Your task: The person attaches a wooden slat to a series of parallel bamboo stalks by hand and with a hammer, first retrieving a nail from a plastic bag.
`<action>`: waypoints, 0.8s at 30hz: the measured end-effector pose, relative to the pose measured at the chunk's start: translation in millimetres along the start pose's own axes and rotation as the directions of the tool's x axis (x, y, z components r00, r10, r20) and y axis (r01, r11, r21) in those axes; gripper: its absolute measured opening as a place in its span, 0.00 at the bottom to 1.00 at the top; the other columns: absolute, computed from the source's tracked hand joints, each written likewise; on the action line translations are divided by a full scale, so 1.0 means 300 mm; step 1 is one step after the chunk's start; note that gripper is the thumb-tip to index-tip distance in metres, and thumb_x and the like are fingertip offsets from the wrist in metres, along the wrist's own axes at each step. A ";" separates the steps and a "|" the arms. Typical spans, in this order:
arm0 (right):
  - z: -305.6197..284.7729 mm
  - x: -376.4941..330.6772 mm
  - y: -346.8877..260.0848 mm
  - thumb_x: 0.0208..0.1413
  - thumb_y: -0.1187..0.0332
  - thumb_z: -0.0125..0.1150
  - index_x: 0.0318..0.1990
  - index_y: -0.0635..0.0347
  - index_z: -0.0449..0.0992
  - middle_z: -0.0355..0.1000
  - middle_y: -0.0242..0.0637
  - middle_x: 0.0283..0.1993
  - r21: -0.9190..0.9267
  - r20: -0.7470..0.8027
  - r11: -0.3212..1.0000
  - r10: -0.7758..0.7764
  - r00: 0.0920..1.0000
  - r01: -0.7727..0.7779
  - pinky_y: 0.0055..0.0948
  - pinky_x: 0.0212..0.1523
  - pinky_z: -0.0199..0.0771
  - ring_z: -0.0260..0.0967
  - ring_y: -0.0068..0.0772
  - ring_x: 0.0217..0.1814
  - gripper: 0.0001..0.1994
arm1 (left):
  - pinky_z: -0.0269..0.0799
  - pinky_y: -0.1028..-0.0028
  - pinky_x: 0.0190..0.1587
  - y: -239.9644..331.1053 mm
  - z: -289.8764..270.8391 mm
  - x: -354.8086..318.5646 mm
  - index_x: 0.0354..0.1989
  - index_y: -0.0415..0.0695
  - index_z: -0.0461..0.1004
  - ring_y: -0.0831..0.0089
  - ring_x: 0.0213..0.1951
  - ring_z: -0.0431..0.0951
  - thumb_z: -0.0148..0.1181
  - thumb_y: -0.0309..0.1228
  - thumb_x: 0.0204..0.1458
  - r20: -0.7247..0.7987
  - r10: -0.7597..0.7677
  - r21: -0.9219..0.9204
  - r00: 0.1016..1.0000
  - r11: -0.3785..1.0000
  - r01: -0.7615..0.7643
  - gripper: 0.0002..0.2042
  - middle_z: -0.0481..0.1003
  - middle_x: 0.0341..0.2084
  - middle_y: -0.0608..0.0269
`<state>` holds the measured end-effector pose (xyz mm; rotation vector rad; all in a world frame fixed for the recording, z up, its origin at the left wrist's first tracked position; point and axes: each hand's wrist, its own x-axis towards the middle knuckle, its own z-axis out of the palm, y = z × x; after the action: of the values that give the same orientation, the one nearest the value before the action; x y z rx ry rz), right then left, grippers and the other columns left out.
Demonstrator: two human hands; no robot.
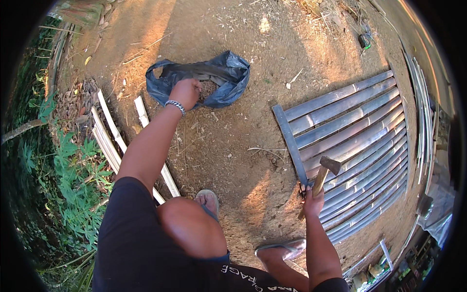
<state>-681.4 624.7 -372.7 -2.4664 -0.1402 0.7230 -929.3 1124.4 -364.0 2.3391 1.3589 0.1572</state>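
Bag [234,87] on dirt [233,131]; your left hand [186,93] curls at its mouth, grip contents unclear, apparently fetching. Right hand [314,202] grasps hammer [319,181] by panel [352,144]. Next likely calls for clean lift-out.

Brown earth ground [228,131] under patches of warm sunlight [255,197], leafy green plants [80,170] at left

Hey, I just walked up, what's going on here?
A person's left hand is at the mouth of an open dark plastic bag; whether it holds anything isn't clear. The right hand grips a wooden-handled hammer-like tool by the edge of a slatted panel lying on the ground. Pale strips lie to the left.
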 end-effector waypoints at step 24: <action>-0.023 -0.008 -0.027 0.60 0.59 0.65 0.57 0.63 0.70 0.78 0.55 0.39 -0.171 0.008 0.985 0.018 1.000 -0.017 0.48 0.44 0.75 0.79 0.54 0.37 0.23 | 0.76 0.54 0.50 -0.047 0.043 0.044 0.34 0.36 0.81 0.45 0.46 0.81 0.54 0.32 0.55 0.003 -0.194 0.096 0.981 0.977 0.193 0.12 0.81 0.38 0.40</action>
<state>-679.4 627.5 -362.2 -2.6300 -0.1920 0.7590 -929.9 1137.9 -383.1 2.2616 1.6105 0.0194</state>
